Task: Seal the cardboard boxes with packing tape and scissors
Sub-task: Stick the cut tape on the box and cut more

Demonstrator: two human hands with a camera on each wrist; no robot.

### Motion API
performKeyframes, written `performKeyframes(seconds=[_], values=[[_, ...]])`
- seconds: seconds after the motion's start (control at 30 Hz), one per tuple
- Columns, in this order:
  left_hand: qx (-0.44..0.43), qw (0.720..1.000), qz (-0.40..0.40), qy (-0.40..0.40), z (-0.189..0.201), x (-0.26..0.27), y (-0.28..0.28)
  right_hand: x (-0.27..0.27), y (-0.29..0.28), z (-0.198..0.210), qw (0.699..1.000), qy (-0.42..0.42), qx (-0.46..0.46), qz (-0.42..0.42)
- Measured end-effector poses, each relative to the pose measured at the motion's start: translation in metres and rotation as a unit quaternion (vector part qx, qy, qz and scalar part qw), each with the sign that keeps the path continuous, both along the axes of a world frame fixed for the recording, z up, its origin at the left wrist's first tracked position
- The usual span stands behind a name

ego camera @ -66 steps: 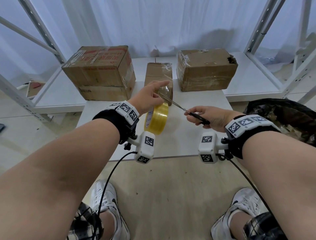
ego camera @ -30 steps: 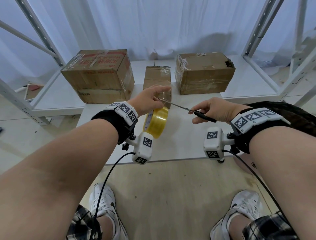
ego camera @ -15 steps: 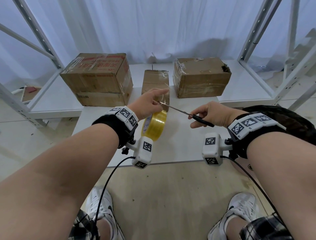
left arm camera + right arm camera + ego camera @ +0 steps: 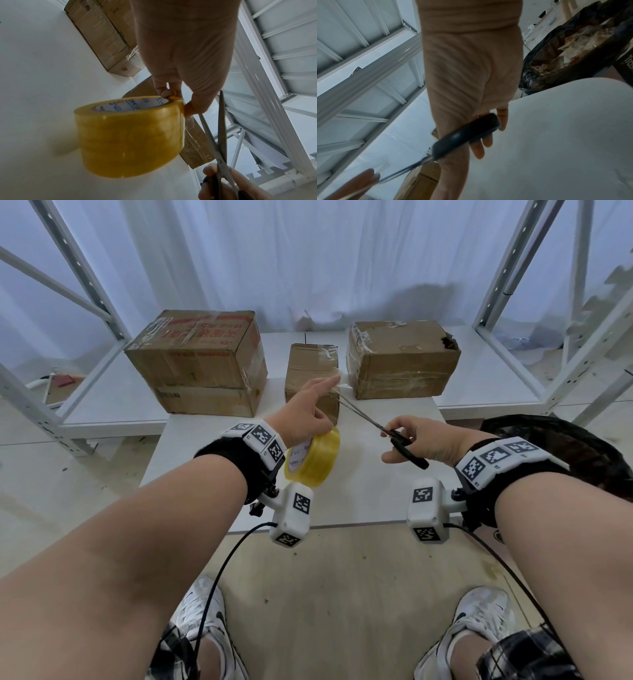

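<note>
While the left hand (image 4: 301, 419) is raised above the middle of the bench (image 4: 359, 494), its lower fingers (image 4: 164, 92) hook through the core of the yellow tape roll (image 4: 313, 462), so the roll hangs below the palm, clear of the bench surface. The forefinger of the same hand is extended toward the far edge of the bench, with a short run of clear tape stretched near its tip; whether the fingertip presses that tape cannot be told. The right hand (image 4: 424, 441) is curled round the black handles of the scissors (image 4: 394, 436), thumb and fingers in the loops. The blades are parted slightly and point toward the left forefinger, with their tips just beside it and above the roll. Three cardboard boxes stand along the far edge of the bench, where it meets the white shelf (image 4: 486, 385): a large box (image 4: 195, 364) at the far left corner, a small box (image 4: 310, 371) at the middle and a medium box (image 4: 400, 361) at the far right. The small box stands directly beyond the left hand and carries clear tape over its top. A black-lined waste bin (image 4: 565, 453) stands off the right edge of the bench.
</note>
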State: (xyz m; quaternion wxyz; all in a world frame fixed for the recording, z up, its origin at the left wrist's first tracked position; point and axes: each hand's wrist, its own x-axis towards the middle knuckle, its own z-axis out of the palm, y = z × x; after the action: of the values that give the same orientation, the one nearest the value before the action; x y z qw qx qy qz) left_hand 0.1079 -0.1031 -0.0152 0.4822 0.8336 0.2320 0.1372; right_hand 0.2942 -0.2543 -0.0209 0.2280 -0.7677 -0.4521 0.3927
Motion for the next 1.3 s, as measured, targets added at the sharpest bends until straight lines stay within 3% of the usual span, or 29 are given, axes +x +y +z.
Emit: performKeyframes(seconds=[0.07,0.2,0.37,0.57,0.7,0.77,0.9,1.03,1.3], values=[[-0.001,1.0,0.002,-0.003,-0.001,0.0,-0.001,-0.001,-0.001,-0.004,1.0,0.0,-0.01,0.003],[-0.008,1.0,0.018,-0.009,0.0,-0.005,0.007,0.003,-0.01,-0.013,0.991,-0.086,-0.09,0.041],[-0.009,1.0,0.008,-0.013,0.002,-0.009,0.006,0.006,-0.009,-0.024,0.967,-0.216,-0.137,-0.021],[0.023,0.999,0.024,-0.02,-0.003,-0.009,0.005,-0.006,0.012,-0.033,0.961,-0.221,-0.161,-0.049],[0.046,0.998,0.046,-0.024,-0.006,-0.013,0.003,-0.009,0.023,-0.025,0.954,-0.279,-0.038,-0.108],[0.059,0.997,0.052,-0.026,-0.007,-0.017,0.003,-0.016,0.029,-0.017,0.959,-0.21,0.096,-0.162],[0.078,0.996,0.034,-0.023,-0.005,-0.023,0.0,-0.043,0.046,0.005,0.945,-0.08,0.285,-0.136],[0.093,0.995,0.021,-0.024,-0.002,-0.026,-0.004,-0.062,0.058,0.015,0.943,0.013,0.31,-0.122],[0.109,0.994,0.013,-0.017,0.001,-0.031,-0.007,-0.071,0.065,0.017,0.935,-0.023,0.338,-0.102]])
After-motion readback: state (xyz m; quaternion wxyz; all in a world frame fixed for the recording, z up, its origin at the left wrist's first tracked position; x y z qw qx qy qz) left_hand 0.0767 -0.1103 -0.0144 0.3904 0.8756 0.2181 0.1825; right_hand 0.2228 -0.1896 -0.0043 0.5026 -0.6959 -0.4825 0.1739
